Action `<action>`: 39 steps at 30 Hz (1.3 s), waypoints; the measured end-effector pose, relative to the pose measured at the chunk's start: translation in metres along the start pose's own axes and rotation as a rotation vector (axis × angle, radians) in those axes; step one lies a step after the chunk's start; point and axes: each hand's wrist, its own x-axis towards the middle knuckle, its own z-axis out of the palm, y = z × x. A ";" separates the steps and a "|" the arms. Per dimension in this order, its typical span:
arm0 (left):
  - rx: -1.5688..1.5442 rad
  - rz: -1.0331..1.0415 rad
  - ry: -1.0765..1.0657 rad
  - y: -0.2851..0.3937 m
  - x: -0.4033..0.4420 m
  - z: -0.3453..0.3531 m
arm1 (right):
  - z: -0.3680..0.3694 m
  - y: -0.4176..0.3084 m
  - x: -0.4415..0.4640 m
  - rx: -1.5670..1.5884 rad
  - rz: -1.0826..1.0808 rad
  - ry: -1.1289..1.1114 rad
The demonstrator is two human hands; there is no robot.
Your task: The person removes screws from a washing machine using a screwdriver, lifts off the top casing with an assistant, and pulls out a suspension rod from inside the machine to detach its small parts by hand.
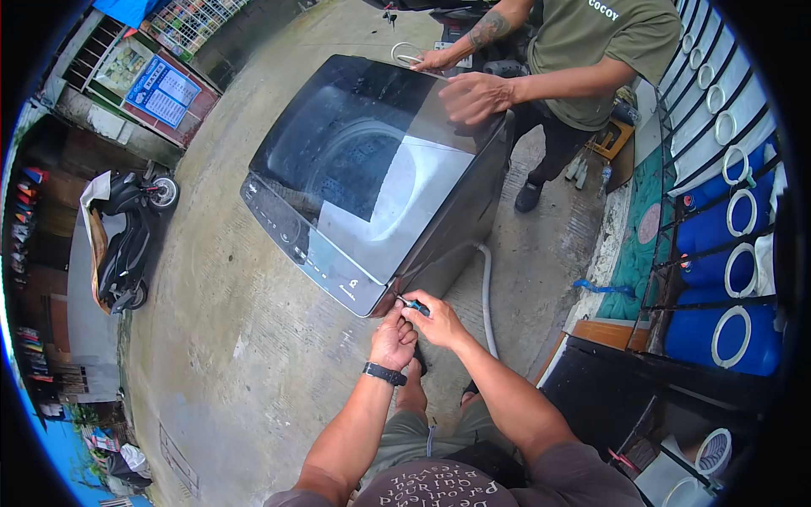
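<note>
A dark top-loading washing machine (372, 169) stands on the concrete, its glass lid down and its control panel along the lower left edge. At its near corner, my right hand (435, 319) is closed around a small screwdriver (416, 307) with a dark and teal handle. The tool's tip points at the corner below the panel. My left hand (394, 340), with a black watch on the wrist, is closed right beside the tip, its fingertips near the machine's edge. Whatever it pinches is too small to make out.
A co-worker in a green shirt (583, 42) stands at the machine's far side, one hand over its lid edge. A grey hose (487, 296) runs along the floor beside the machine. Blue barrels (718, 329) are at right, a scooter (127, 237) at left.
</note>
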 end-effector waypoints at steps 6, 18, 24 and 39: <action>-0.041 -0.040 -0.037 0.001 0.002 0.000 | -0.002 -0.001 0.002 -0.067 -0.033 0.005; 0.049 -0.053 0.071 0.007 -0.004 0.008 | 0.003 0.008 0.010 1.296 0.659 -0.246; -0.084 -0.091 -0.111 0.006 0.006 -0.016 | 0.029 0.000 -0.001 0.075 0.057 0.141; -0.092 -0.052 -0.034 0.001 0.003 0.000 | 0.024 -0.002 -0.005 -0.668 -0.178 0.175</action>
